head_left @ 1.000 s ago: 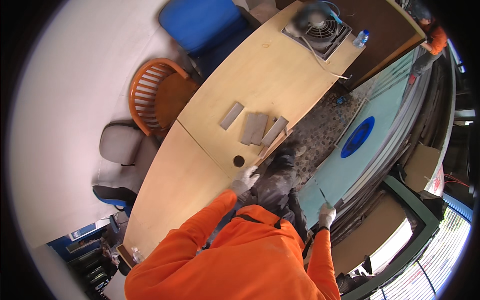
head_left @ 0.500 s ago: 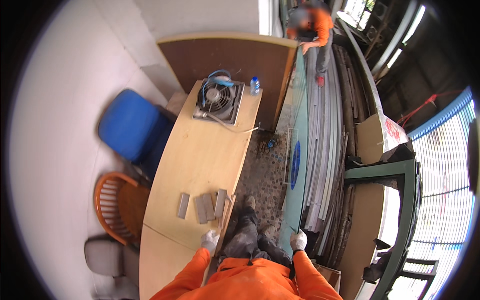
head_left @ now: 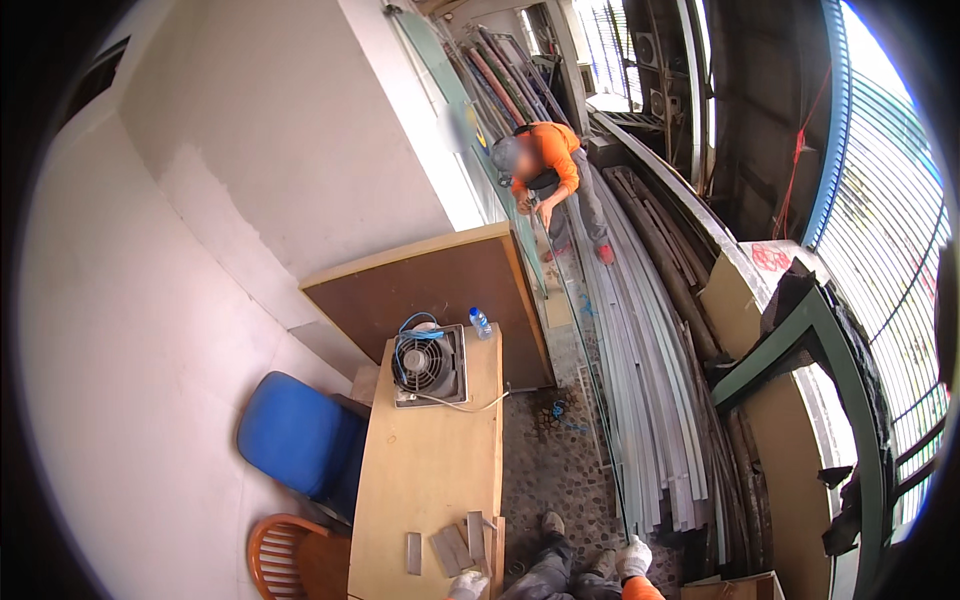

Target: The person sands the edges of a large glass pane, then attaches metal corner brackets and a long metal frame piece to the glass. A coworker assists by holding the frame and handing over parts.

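Observation:
My right hand (head_left: 634, 557), in a white work glove, is closed on the near end of a long glass pane (head_left: 602, 410) that stands on edge, seen almost edge-on. At its far end a person in orange (head_left: 548, 165) bends over with both hands at the pane. My left hand (head_left: 468, 585), also gloved, is at the near right part of the wooden table (head_left: 430, 470); the lower picture edge cuts it off and its fingers are unclear. Just ahead of it lie several short grey-brown blocks (head_left: 451, 549).
A fan unit (head_left: 425, 366) with a blue cable and a water bottle (head_left: 480, 323) stand on the table's far end. Behind is a brown panel (head_left: 430, 300). Long metal profiles (head_left: 640, 400) lie along the right, beside a green frame (head_left: 820, 320). A blue chair (head_left: 295, 430) stands left.
My view has tilted up, so the table and my hands sit lower. The pane, earlier showing its greenish face, now appears nearly edge-on. The other person stands farther into view, still at the pane.

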The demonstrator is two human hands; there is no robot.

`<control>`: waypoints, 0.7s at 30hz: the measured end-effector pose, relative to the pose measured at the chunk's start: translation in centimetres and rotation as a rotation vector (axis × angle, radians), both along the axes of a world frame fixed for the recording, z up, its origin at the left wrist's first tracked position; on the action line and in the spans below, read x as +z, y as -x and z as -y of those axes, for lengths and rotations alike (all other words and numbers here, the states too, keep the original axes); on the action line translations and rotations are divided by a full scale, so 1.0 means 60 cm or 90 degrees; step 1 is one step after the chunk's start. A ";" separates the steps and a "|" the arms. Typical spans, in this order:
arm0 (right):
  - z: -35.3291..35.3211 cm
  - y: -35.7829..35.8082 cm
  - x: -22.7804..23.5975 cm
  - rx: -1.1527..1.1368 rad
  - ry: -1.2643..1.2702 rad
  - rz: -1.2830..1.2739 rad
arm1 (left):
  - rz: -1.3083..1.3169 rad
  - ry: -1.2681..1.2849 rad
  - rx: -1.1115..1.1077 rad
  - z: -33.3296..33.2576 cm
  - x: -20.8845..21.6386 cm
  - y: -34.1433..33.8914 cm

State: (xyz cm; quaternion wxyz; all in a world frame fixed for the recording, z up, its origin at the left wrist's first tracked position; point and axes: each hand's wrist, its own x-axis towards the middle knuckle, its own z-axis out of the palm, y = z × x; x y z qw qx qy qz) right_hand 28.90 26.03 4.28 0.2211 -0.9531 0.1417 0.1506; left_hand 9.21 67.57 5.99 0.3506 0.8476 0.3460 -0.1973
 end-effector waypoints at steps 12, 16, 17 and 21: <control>-0.003 0.000 0.010 0.002 -0.056 -0.013 | -0.032 0.007 -0.147 0.067 0.099 -0.019; 0.003 -0.001 0.026 -0.006 -0.062 -0.018 | -0.014 0.000 -0.171 0.067 0.098 -0.025; -0.001 0.000 0.027 -0.002 -0.065 -0.013 | 0.001 -0.015 -0.178 0.065 0.094 -0.023; -0.001 -0.002 0.038 0.002 -0.072 -0.004 | -0.009 0.015 -0.142 0.091 0.109 -0.047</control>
